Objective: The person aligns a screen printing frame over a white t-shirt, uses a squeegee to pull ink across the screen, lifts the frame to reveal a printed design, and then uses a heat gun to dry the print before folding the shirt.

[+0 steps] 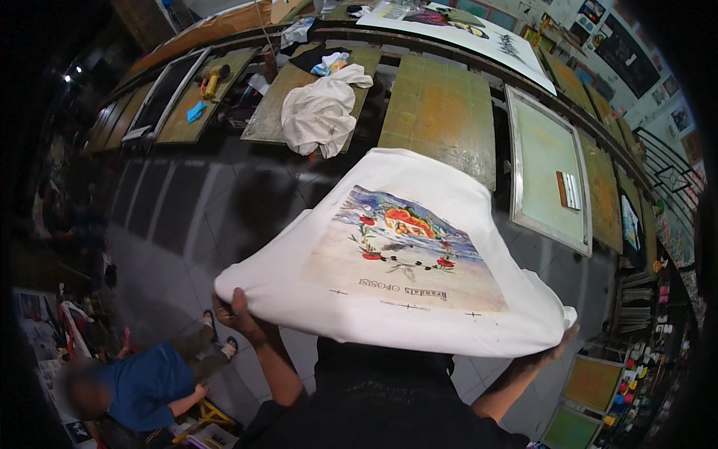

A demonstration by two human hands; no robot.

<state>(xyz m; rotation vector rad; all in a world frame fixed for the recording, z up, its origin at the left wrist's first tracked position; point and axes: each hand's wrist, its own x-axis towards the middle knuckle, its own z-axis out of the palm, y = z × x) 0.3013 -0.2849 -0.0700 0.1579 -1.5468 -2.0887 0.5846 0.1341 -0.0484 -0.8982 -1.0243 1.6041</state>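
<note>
A white cloth garment, most likely a T-shirt (pixel 449 333), is stretched wide in front of my body. It bears a colourful print (pixel 407 247) of blue, orange and beige with red flowers, seen upside down. My left hand (pixel 238 314) is closed on its near left corner, the fingers partly hidden by the cloth. At the near right corner my right hand (pixel 559 344) grips a bunched bit of the fabric. The far edge of the cloth lies over or just before the near end of a greenish-brown board (pixel 437 105); I cannot tell whether it is pulled onto it.
Left of that board, a crumpled pale cloth (pixel 319 112) rests on another board. A framed printing screen (pixel 546 150) with a squeegee (pixel 568 191) stands to the right. Further left are a yellow power tool (pixel 215 77) and blue cloth (pixel 197 112). A person in blue (pixel 149 385) sits lower left.
</note>
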